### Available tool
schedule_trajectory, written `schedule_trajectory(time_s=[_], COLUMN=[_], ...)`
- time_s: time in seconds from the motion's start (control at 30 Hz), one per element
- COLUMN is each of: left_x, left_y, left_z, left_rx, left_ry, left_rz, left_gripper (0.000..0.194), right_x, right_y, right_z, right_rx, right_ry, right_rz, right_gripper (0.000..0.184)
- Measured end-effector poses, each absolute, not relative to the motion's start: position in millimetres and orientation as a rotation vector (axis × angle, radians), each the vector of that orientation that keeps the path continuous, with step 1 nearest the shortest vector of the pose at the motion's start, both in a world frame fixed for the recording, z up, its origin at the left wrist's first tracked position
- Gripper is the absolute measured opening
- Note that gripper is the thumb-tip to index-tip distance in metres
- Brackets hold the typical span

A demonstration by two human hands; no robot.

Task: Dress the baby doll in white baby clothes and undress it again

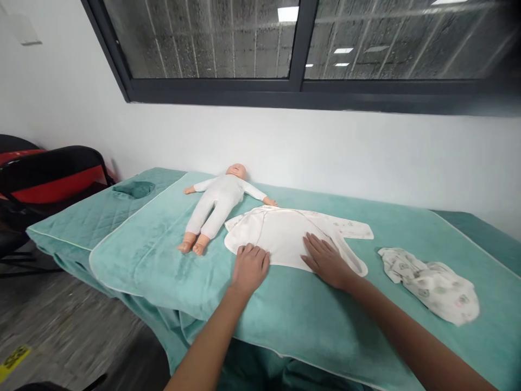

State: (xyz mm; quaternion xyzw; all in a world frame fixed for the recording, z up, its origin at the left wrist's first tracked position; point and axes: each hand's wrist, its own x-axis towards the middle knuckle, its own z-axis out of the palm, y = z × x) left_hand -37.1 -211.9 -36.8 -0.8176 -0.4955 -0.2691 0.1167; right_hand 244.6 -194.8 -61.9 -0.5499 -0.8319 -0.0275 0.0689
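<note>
A white baby top (pixel 280 233) lies spread on the green bed, its printed sleeve (pixel 354 228) stretched out to the right. My left hand (pixel 251 266) is at the near edge of the top, with its fingers curled down and closed on the hem. Flat on the right part of the cloth rests my right hand (pixel 328 262), palm down and fingers stretched. Behind and to the left, a baby doll (pixel 222 195) in a white bodysuit lies on its back, one arm reaching the far edge of the top.
To the right is a crumpled white printed garment (pixel 431 282). The green velvet cover (pixel 154 260) drapes over the bed's front edge. A face hole (pixel 134 189) shows at the left end. Black and red chairs (pixel 52 179) stand at left; a wall and window (pixel 297 92) rise behind.
</note>
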Motion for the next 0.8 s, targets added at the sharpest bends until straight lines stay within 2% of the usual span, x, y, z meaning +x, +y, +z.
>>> schedule_trajectory(time_s=[0.17, 0.3, 0.43, 0.53, 0.67, 0.8], left_x=[-38.5, -38.1, -44.8, -68.4, -119.7, -160.0], left_y=[-210.9, -211.4, -212.2, -205.8, -186.0, -167.5], left_z=[-38.2, -40.3, -34.1, -17.2, 9.6, 20.4], left_rx=[-2.316, -2.27, -2.25, -2.169, -1.954, -1.938], left_ry=[-1.455, -1.516, -1.63, -1.719, -1.927, -2.108], left_rz=[-0.804, -0.866, -0.972, -0.988, -0.686, -0.346], left_gripper=[0.03, 0.03, 0.023, 0.018, 0.037, 0.041], right_x=[241.5, 234.9, 222.9, 193.8, 125.4, 51.7], right_y=[-239.2, -265.9, -250.0, -194.3, -77.0, 40.7], right_z=[-45.3, -16.2, 16.0, 30.4, 28.4, 19.8], right_rx=[-1.512, -1.427, -1.484, -1.548, -1.513, -1.576], right_ry=[-2.611, -2.662, -2.418, -2.204, -1.945, -1.746], right_rz=[0.183, 0.653, 1.107, 1.031, 0.886, 0.782], right_gripper=[0.069, 0.077, 0.07, 0.065, 0.061, 0.075])
